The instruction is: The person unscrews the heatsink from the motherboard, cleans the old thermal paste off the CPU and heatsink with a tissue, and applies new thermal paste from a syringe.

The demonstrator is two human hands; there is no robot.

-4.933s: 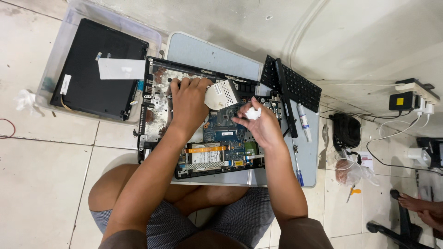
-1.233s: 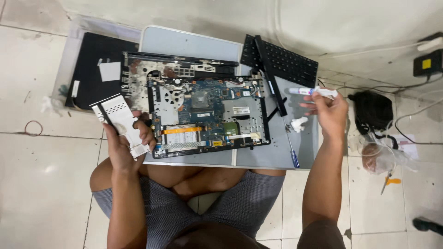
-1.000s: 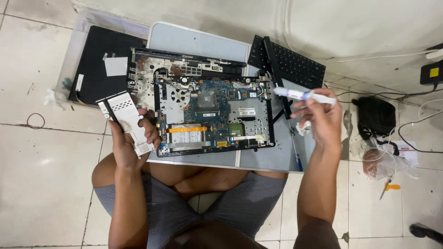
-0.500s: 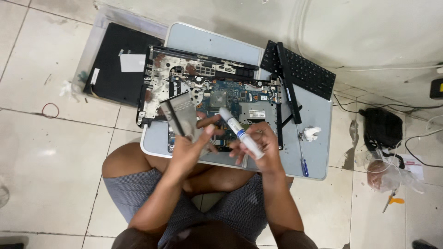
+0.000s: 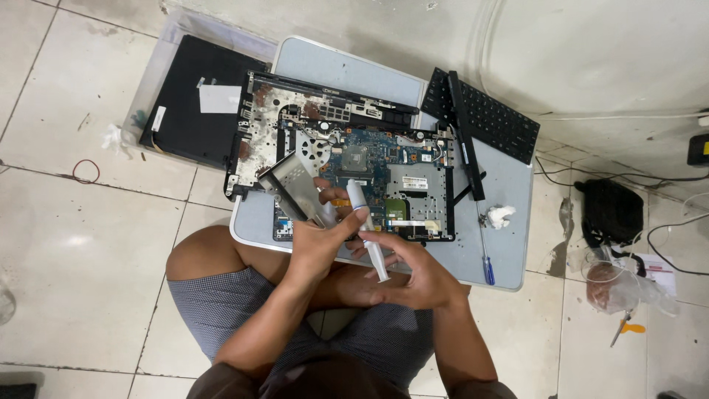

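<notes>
Left hand [image 5: 316, 247] grips metal heatsink [image 5: 294, 185] and syringe cap, right hand [image 5: 406, 273] grips white syringe [image 5: 367, 229] at 3 o'clock; twist cap gently, keep tip off motherboard [image 5: 384, 166]

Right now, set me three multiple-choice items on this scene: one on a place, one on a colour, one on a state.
1. Where does the screwdriver lie?
A. on the table, right of the laptop base
B. on the floor tiles
C. inside the black bag

2. What colour is the screwdriver's handle?
A. red
B. blue
C. green

3. What does the right hand hold?
A. nothing
B. the keyboard
C. a white syringe

Key:
1 A: it lies on the grey top beside the open base.
2 B: the handle end near the table edge is blue.
3 C: the fingers close on the syringe, while the left hand holds a metal part.
</notes>
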